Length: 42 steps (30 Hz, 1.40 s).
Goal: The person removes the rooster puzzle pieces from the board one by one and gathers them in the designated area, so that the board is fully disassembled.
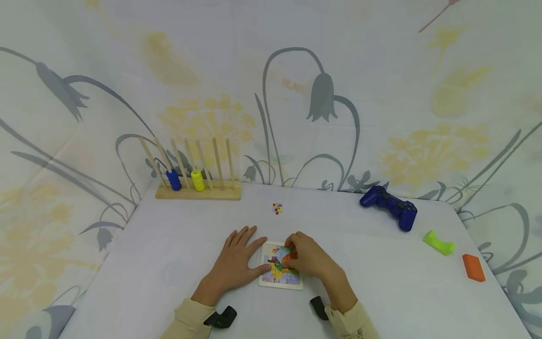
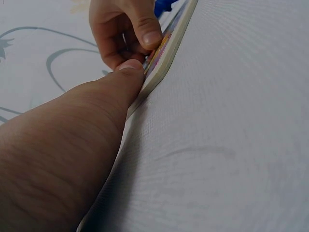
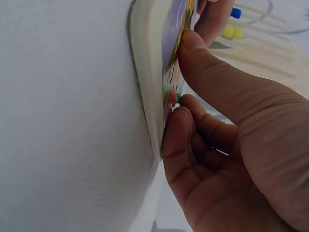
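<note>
A small jigsaw puzzle [image 1: 281,278] in a pale frame lies on the white table, its colourful picture partly covered by my fingers. My left hand [image 1: 238,260] rests flat at its left side, fingers spread, thumb touching the frame's edge. From the right, my right hand [image 1: 310,254] reaches over the puzzle with thumb and fingers curled around an orange-red puzzle piece [image 1: 289,259] at the picture's upper right; its outline is mostly hidden. In the right wrist view the thumb [image 3: 194,41] touches the picture. A loose puzzle piece [image 1: 277,208] lies beyond the frame.
A wooden peg stand [image 1: 220,192] with blue rings [image 1: 173,180] and yellow rings [image 1: 197,181] stands at the back left. Toward the right lie a dark blue game controller [image 1: 390,206], a green block [image 1: 438,242] and an orange block [image 1: 473,267]. Patterned cloth hangs behind.
</note>
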Tool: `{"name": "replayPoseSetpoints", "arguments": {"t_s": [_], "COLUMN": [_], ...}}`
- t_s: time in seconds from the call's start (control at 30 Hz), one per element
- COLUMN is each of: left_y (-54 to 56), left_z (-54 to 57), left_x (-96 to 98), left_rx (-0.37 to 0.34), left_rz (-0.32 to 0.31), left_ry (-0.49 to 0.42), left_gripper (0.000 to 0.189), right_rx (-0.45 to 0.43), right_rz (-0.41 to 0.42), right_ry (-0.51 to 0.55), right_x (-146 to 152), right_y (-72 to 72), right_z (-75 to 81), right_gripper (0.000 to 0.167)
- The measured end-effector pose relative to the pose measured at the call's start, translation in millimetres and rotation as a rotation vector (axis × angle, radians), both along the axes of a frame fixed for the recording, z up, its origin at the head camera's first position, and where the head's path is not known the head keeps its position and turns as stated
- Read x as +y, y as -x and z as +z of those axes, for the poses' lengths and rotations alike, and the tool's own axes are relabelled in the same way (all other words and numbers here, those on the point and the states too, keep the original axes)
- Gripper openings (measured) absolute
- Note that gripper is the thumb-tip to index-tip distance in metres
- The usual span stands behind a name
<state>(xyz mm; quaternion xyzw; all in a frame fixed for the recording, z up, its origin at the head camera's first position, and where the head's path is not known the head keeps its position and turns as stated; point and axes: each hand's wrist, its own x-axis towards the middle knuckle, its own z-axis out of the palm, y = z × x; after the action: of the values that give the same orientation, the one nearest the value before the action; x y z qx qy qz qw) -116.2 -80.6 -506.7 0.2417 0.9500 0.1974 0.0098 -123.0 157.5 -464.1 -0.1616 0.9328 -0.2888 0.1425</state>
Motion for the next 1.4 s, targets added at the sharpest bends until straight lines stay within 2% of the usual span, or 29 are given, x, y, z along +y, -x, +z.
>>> {"name": "replayPoseSetpoints", "arguments": {"t_s": [0.4,0.6,0.73,1.13,1.4], "left_y": [0.4,-0.1,-0.8,-0.3,-0.3], "left_z": [-2.6,-2.9,-2.0,-2.3,1.6], "left_x": [-0.2,-0.4,-0.6,-0.4,0.6], "left_rx": [-0.003,-0.013,-0.007,-0.002,-0.012], "left_rz": [0.006,0.001,-0.004,0.005,0.007], "left_ry": [0.001,0.002,0.002,0.009,-0.006], "left_gripper": [0.075,0.075,0.075,0.074,0.074], "right_rx": [0.052,0.033,0.030,0.024,0.036], "right_rz": [0.019,0.016,0.017,0.002,-0.006], "right_ry": [0.086,0.119,0.107,0.084,0.068], "right_x": [2.2,2.7,2.8,1.3,1.3], "right_y": [-0.7,-2.0,-2.4,-1.8,-1.1], "right_z": [-2.2,-3.7,-5.1,-2.4,-1.5], "right_gripper": [0.035,0.044,0.048,0.033,0.035]}}
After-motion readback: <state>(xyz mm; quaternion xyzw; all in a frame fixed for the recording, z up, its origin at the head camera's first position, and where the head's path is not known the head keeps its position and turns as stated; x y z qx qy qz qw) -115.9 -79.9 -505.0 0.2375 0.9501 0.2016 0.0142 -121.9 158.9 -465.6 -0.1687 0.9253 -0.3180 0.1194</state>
